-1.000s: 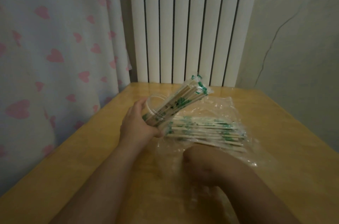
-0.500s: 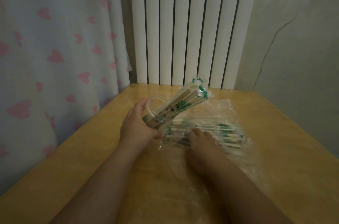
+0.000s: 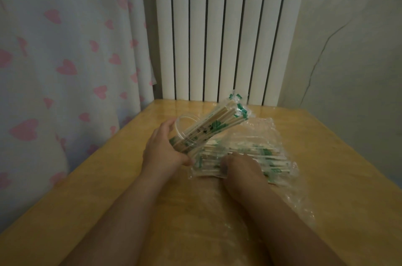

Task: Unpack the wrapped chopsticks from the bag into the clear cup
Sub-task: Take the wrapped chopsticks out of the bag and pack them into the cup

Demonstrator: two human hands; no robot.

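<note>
Wooden surface (image 3: 337, 167) in a corner: white radiator (image 3: 217, 26) behind, heart-print curtain (image 3: 54, 48) left. Clear bag (image 3: 274, 133) right of centre, wrapped chopsticks (image 3: 250, 153) piled inside. My left hand (image 3: 163, 150) grips the tilted clear cup (image 3: 183, 119), part-filled. My right hand (image 3: 237, 170), back near me a second ago, now curls its fingers on the pile. Bare wood left, right.

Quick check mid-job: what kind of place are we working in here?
Most likely a room in a home: a white column radiator stands behind the wooden table, a curtain printed with pink hearts hangs beside it, and the painted wall is cracked.
</note>
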